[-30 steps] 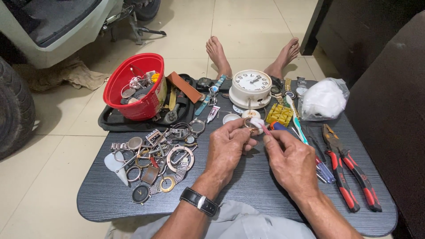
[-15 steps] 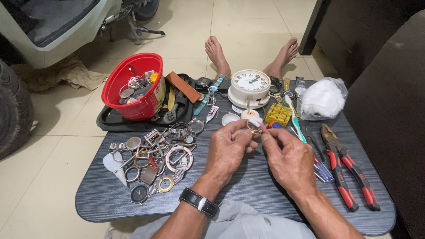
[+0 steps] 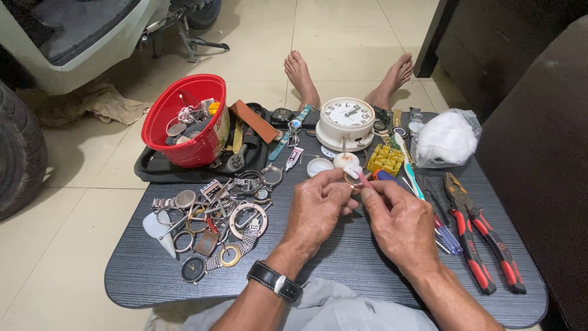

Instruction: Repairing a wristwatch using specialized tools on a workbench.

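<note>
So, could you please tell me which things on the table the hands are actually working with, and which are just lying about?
In hand:
- left hand, pinching a small round watch part
- right hand, holding a thin pink tool against it

Lying about:
- red bowl of parts
- white alarm clock
- red-handled pliers
- heap of watch cases and rings
- clear bag of white wadding
- toothbrush

Dark grey wood-grain bench. Far left: red round plastic tub on black tray. Brown flat strap beside it. Cream-white round clock with black numerals, far centre. Yellow plastic block near it. White wadding in clear bag, far right. Red-and-black-handled pliers on the right. Left: silver and gold watch cases and rings, one black dial. Black wrist strap with silver buckle. Floor tiles cream.
</note>
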